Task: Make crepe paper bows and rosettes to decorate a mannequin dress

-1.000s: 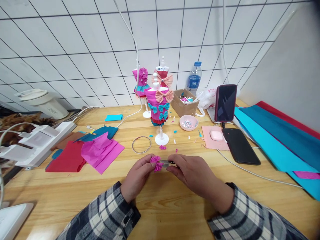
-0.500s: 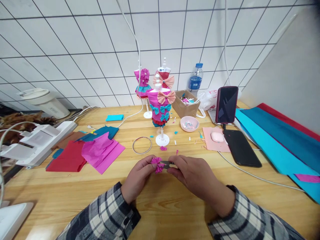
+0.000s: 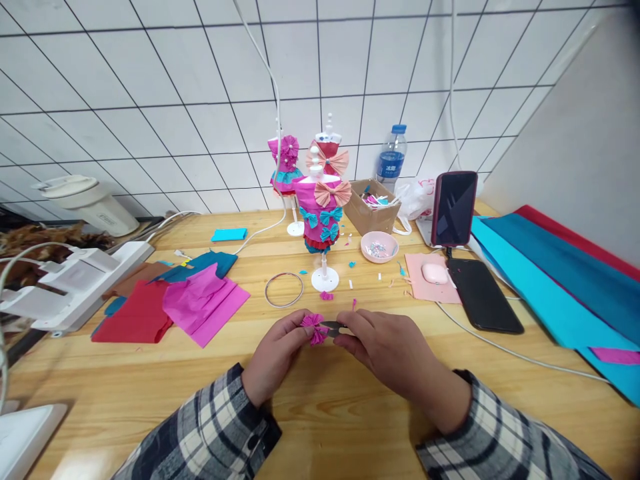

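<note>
Between thumb and fingers, my left hand [image 3: 277, 353] pinches a pleated magenta paper rosette [image 3: 315, 329] just above the table. My right hand [image 3: 387, 347] grips a small pair of scissors [image 3: 331, 328], whose handles are mostly hidden in the fingers. The blades point left and reach the rosette's right edge. Just beyond the hands lies a magenta paper scrap [image 3: 327, 296]. Behind it stands a small dress form [image 3: 323, 217] in a magenta paper dress with blue bows and a peach bow.
Two more dressed forms stand behind, including a magenta one [image 3: 286, 160]. A pink bowl [image 3: 380, 247] of beads and a cardboard box [image 3: 373, 207] are at back right. A wire ring [image 3: 284, 291] and magenta paper [image 3: 207, 303] lie left; a black phone [image 3: 485, 295] lies right.
Hardly anything differs. The scissor blades have shifted very slightly at the rosette's right edge, while both hands keep their places.
</note>
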Tool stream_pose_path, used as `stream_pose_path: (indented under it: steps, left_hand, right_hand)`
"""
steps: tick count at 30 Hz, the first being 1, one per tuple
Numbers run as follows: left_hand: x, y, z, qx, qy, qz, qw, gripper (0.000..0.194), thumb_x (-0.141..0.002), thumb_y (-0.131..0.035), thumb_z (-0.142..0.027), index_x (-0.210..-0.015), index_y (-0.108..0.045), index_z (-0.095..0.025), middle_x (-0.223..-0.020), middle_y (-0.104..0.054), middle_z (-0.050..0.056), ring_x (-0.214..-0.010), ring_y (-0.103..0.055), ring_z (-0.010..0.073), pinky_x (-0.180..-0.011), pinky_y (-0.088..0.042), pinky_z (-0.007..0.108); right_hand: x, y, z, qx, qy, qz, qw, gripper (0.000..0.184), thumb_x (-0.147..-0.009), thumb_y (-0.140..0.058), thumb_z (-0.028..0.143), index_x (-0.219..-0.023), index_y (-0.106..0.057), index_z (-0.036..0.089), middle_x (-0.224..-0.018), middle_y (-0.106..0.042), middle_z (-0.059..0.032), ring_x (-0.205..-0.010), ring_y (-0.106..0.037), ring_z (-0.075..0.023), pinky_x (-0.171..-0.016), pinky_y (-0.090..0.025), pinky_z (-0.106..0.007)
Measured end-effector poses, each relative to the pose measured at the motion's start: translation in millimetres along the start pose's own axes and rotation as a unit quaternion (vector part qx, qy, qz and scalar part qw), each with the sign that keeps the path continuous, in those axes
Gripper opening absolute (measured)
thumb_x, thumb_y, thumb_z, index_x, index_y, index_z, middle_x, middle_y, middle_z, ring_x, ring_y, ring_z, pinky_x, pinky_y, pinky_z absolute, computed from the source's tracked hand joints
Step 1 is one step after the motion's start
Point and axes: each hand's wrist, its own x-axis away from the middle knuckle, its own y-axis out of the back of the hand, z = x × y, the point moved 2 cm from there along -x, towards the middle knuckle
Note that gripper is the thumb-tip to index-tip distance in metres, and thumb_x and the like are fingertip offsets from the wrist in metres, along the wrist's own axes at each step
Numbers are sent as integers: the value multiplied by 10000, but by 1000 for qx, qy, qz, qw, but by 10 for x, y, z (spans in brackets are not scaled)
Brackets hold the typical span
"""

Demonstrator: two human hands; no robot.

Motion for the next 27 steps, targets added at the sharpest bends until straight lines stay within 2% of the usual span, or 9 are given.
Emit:
stream_pose_path:
  steps: [13, 27]
  left_hand:
    - [4, -31, -23, 23, 2, -2, 1000, 150, -770, -655, -279, -847, -666, -150, -857, -667, 51, -849, -572, 201, -834, -406, 317]
    - [3, -49, -42, 23, 9, -17, 1000, 150, -748, -673, -286, -782, -641, -143, -788, -635, 40, -776, -538, 179, -755, -401, 298]
  right_hand:
    - [20, -13, -17, -9, -3, 22, 1000, 368, -980, -331, 449, -1025, -600, 203, -866, -709, -38, -641, -641, -149, -491, -279, -271]
    - [17, -40, -27, -1, 2, 24, 1000, 372, -984, -322, 446, -977, -607, 208, -776, -693, -14, -614, -623, -138, -481, -258, -267]
